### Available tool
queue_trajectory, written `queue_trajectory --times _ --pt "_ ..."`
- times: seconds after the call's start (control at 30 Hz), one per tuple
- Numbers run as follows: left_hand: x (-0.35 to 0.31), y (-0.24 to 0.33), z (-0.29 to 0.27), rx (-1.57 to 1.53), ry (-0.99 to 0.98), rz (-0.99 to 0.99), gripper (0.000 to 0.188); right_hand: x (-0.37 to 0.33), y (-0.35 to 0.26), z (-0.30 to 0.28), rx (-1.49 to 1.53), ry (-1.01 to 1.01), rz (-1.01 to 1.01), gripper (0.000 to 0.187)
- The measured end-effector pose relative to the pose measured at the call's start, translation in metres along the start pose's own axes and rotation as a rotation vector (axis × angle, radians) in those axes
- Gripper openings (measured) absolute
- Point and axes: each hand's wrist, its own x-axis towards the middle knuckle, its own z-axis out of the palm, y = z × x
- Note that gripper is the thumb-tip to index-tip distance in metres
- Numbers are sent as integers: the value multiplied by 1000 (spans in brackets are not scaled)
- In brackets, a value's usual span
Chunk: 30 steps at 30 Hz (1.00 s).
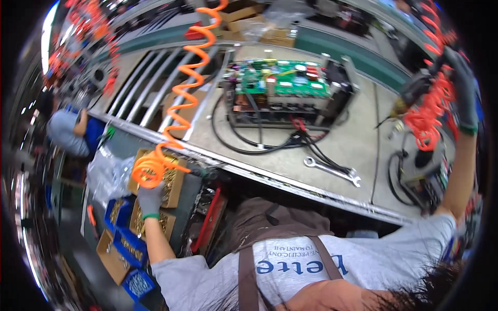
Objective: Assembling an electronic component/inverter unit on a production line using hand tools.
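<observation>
The bench [358,132], the largest element, crosses the view obliquely, with a section of metal rollers [148,101] set into its left part. On it, near the upper middle, stands an open electronic unit [280,93] with green circuit boards exposed along its top; black cables [241,150] loop in front of it on the bench surface. An orange coiled hose [148,171] descends from the upper edge, its lower turns bunched above the left hand. A red coiled hose [428,124] hangs at the far right. A clear plastic bag [108,173] lies at the lower left, beside an upper cardboard box [179,189] of small brass-coloured parts; below this box are a second cardboard box of similar parts and several blue bins [118,238].

Both hands wear grey gloves with green cuffs. The right hand [465,90] is raised at the right rim, next to the red hose and a power driver [412,90]; blur prevents telling whether it grips either. The left hand [150,198] is lowered at the left side of the upper cardboard box, directly under the bunched hose; its fingertips are hidden, so whether they are closed on anything cannot be told. A double-ended wrench [332,171] lies near the front edge of the bench, right of centre.
</observation>
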Motion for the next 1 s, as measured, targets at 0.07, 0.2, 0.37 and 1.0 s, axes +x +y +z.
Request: queue_trajectory --times 0.07,0.2,0.37,1.0 --pt "-3 25 -14 -241 -25 -319 26 -42 -37 28 32 -27 203 26" --pt "-16 113 -59 -482 -10 -400 25 -108 -74 23 59 -209 317 23" --pt "-69 266 -24 -1173 -225 15 28 -138 -128 43 273 -452 208 21" --pt "-58 359 75 -659 -221 897 23 -309 -118 158 306 -1186 790 46"
